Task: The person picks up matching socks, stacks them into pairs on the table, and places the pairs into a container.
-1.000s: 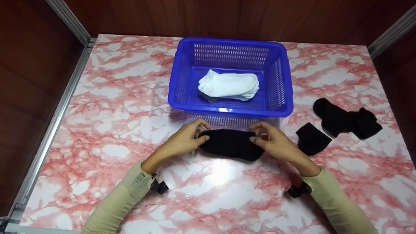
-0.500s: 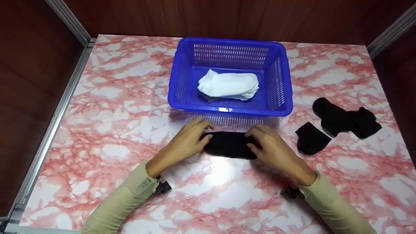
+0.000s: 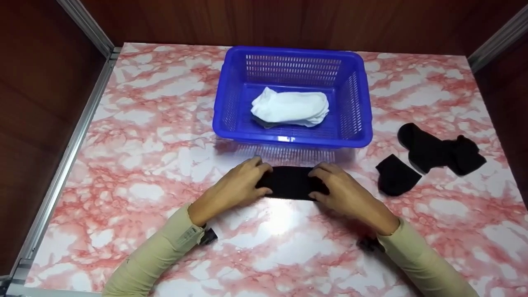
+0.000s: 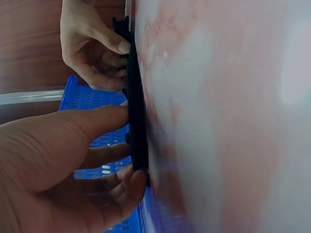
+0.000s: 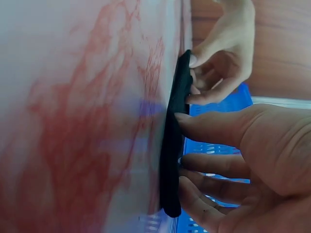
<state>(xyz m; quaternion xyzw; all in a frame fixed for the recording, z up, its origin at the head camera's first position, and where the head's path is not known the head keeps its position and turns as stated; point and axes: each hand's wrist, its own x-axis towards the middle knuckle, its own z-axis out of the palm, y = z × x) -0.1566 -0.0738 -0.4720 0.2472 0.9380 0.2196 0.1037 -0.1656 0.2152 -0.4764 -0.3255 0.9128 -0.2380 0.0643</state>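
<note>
A folded black sock point(image 3: 291, 182) lies flat on the marbled table in front of the basket. My left hand point(image 3: 235, 185) holds its left end, thumb at the near edge and bent fingers at the far edge. At the right end, my right hand point(image 3: 344, 192) holds it in the same way. In the left wrist view, the left fingertips point(image 4: 138, 177) touch the end of the dark sock point(image 4: 137, 116). The right wrist view has the right thumb and fingers against the sock point(image 5: 172, 145). The fingers partly hide both ends.
A blue plastic basket point(image 3: 292, 142) stands just beyond the hands, with stacked white socks point(image 3: 291, 107) inside. To the right lie one black sock point(image 3: 397, 176) and more bunched black socks point(image 3: 429, 148). Dark wooden panels point(image 3: 288, 20) border the table.
Both hands have shifted slightly inward over the sock, from pinching its far corners to spanning its ends. The sock now looks flatter and straighter. Basket and other socks have not moved.
</note>
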